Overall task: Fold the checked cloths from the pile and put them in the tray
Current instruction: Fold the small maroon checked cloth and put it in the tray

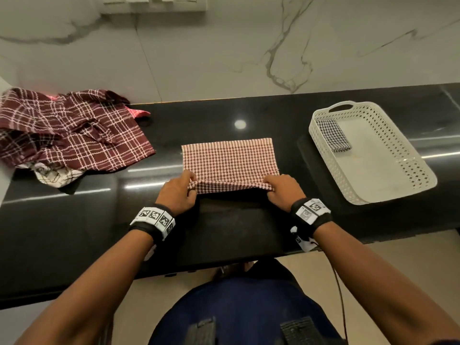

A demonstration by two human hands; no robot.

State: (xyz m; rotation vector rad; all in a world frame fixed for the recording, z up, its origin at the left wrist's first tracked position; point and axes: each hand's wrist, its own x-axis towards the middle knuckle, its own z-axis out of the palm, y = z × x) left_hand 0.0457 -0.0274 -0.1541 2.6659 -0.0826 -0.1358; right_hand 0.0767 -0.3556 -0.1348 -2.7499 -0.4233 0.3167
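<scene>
— Where's everything?
— Counter point(249, 115), pile point(74, 130) far left, tray point(373, 155) right, red checked cloth point(229, 160) in front of me.
— Your grip?
— My left hand point(178, 192) and right hand point(283, 191) pinch its near corners; I should lift evenly and match the edges.

No readable text; only coded square markers on both wristbands point(153, 219).
</scene>
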